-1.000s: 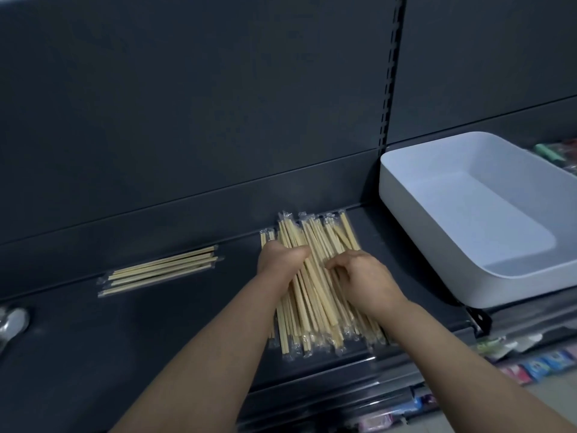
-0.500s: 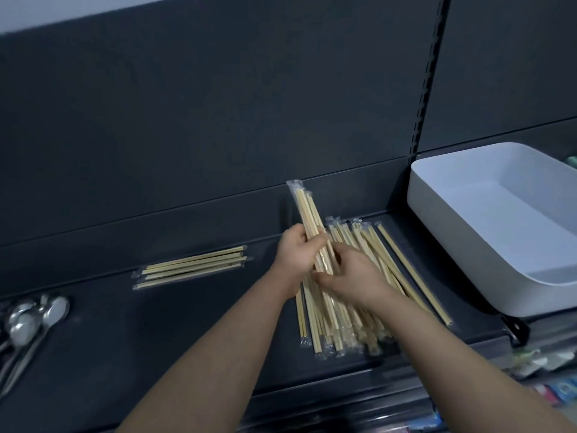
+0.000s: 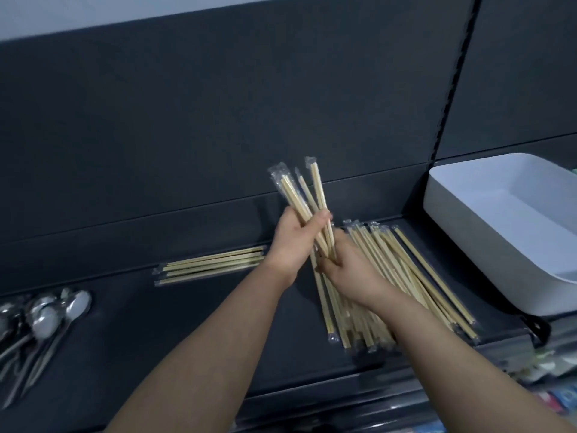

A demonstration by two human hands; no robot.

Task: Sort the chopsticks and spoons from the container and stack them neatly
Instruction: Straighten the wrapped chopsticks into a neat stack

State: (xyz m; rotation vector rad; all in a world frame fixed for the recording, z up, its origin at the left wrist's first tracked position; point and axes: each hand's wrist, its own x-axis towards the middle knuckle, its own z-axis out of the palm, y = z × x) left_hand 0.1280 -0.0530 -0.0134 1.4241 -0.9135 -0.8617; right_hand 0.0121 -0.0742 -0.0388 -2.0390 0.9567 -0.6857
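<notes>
Far on the left, the shiny spoons (image 3: 46, 317) lie in a loose heap on the dark shelf (image 3: 156, 339). They cross over each other, so they are not tidy yet.

Next to them, but well apart, is a neat row (image 3: 212, 265) of wrapped chopsticks. They lie flat, side by side, close to the back wall.

In the middle, the left hand (image 3: 296, 242) is curled tight around a small bunch (image 3: 299, 195) of wrapped chopsticks. The bunch is up in the air and its tops fan out a bit. The right hand (image 3: 349, 270) is just below, with its fingers curled around the bottom ends of the same bunch.

Under and beside the right hand is the big pile (image 3: 406, 276) of chopsticks. It lies on the shelf, and the sticks point a little bit different ways.

On the far right sits the white container (image 3: 499, 232). I can see nothing inside it.

I think the step now is making the bunch even before putting it down. The next move should be to line up the ends, then carry the bunch over to the neat row and lay it flat the same way. Hold it firmly, because the slippery wrappers could let a stick slide out. After that, there is a lot more of the pile to do, and the spoons too.
</notes>
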